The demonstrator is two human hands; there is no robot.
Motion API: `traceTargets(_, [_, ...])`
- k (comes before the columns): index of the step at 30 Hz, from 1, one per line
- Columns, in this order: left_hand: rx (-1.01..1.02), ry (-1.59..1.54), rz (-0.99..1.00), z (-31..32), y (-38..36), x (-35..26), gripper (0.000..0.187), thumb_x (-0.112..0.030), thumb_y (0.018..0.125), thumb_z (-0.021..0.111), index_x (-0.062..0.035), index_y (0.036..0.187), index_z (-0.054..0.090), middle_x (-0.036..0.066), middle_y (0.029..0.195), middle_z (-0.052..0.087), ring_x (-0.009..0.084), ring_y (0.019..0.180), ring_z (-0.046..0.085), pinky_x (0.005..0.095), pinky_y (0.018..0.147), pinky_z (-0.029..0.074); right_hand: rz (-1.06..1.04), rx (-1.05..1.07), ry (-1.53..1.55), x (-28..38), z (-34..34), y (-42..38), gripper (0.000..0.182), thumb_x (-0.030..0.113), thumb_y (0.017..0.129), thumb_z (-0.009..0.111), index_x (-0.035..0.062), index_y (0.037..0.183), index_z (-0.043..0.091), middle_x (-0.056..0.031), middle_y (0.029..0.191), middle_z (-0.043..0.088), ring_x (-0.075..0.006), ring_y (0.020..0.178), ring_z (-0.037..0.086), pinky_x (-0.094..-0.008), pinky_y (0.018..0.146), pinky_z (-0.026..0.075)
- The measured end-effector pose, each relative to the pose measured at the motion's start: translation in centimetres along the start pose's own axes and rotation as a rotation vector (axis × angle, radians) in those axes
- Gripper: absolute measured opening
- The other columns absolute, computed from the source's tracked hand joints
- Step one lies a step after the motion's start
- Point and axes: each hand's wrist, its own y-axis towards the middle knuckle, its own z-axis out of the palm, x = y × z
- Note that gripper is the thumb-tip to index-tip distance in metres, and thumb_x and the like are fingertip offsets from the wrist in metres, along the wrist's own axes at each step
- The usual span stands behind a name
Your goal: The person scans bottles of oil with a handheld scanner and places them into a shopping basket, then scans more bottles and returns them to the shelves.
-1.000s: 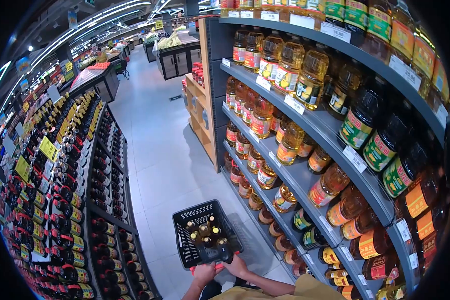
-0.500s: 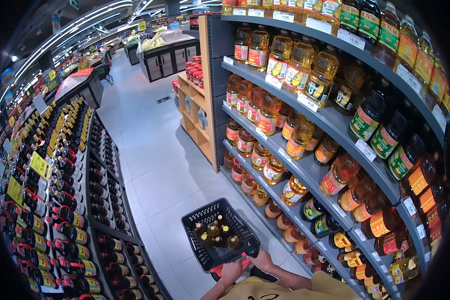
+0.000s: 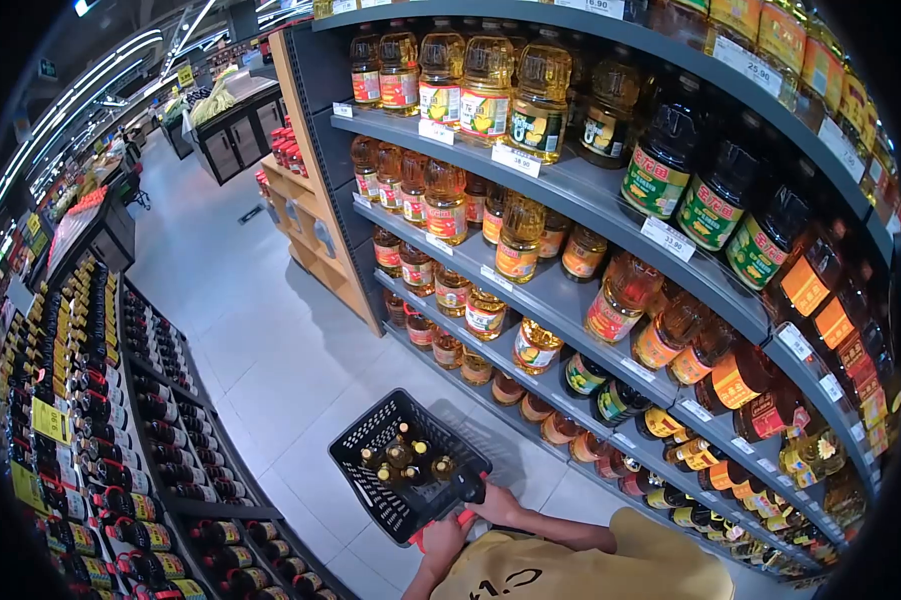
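Observation:
A black plastic basket (image 3: 355, 480) with slotted walls is just ahead of my body, over the aisle floor. Several dark bottles (image 3: 400, 456) with yellowish caps stand inside it. My left hand (image 3: 442, 535) is closed around the red part of the basket handle (image 3: 467, 517). Beside it, my right hand (image 3: 495, 503) is closed at the near right corner, against a black part (image 3: 467, 487) of the handle. My fingers partly hide the handle.
Grey shelving (image 3: 610, 170) filled with cooking oil bottles (image 3: 545, 85) rises close on my right. To my left, racks hold dark bottles (image 3: 130, 505) with red caps. A wooden shelf (image 3: 315, 215) stands at the end, and the tiled aisle floor (image 3: 240, 320) runs ahead.
My view has turned right and tipped down toward the oil shelves, so the surroundings shift left. The basket appears slightly further left, with both hands still at its handle.

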Motion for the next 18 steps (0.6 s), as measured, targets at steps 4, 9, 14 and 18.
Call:
traceTargets(4, [0.106,-0.005,-0.107,-0.8,-0.1,-0.8,0.059,-0.061,0.089,0.059,-0.0028,0.086,0.068,0.021,0.077,0.070,0.0381,0.069,0.070,0.0491,0.063,0.055,-0.003,0.087,-0.022,0.3,-0.9,0.0,0.055,0.039,0.078,0.076,0.0062,0.121,0.061,-0.0224,0.107,0.070,-0.0392,0.105,0.067,-0.0448,0.090,0.052])
traceTargets(9, [0.102,0.032,-0.133,-1.0,0.0,-1.2,0.058,-0.061,0.089,0.059,-0.0038,0.086,0.069,0.020,0.074,0.070,0.0375,0.064,0.070,0.0493,0.059,0.055,-0.053,0.143,0.011,-0.7,-0.9,0.8,0.056,0.037,0.078,0.075,0.0058,0.122,0.060,-0.0230,0.108,0.069,-0.0387,0.106,0.066,-0.0447,0.089,0.052])
traceTargets(14, [0.026,0.049,-0.095,0.6,-0.1,-0.4,0.056,-0.061,0.088,0.061,-0.0061,0.085,0.071,0.019,0.068,0.069,0.0360,0.059,0.069,0.0479,0.055,0.054,-0.061,0.155,0.028,-0.3,-1.3,0.5,0.061,0.035,0.078,0.074,0.0062,0.128,0.056,-0.0229,0.112,0.068,-0.0394,0.107,0.066,-0.0444,0.089,0.052])
traceTargets(18, [0.061,0.054,-0.104,0.4,0.1,-0.4,0.054,-0.059,0.089,0.061,-0.0062,0.087,0.071,0.019,0.070,0.069,0.0369,0.063,0.069,0.0483,0.058,0.055,-0.040,0.162,0.055,-0.9,-0.7,0.8,0.060,0.034,0.079,0.073,0.0066,0.129,0.055,-0.0239,0.112,0.068,-0.0404,0.107,0.065,-0.0452,0.089,0.052])
